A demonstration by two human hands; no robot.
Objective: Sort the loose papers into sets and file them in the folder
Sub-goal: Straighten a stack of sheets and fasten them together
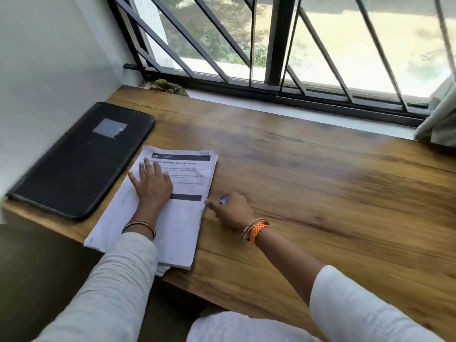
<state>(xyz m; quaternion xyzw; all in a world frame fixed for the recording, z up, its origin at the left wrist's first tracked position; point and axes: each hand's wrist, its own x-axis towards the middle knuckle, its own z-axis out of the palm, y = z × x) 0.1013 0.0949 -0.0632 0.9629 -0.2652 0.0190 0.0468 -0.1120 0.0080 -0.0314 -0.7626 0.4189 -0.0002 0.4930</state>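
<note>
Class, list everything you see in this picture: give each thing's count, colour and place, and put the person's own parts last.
folder: one, black, closed, desk's left end by the wall
papers: one stack, white, printed, right of the folder
desk: one, brown wood, under the window
window: one, black bars, behind the desk
curtain: one, pale, far right
left hand: flat on the papers
right hand: at the stack's right edge, a small purple thing in its fingers

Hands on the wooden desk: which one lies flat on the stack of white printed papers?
The left hand, fingers spread on the stack of white printed papers. The right hand is curled at the stack's edge.
</note>
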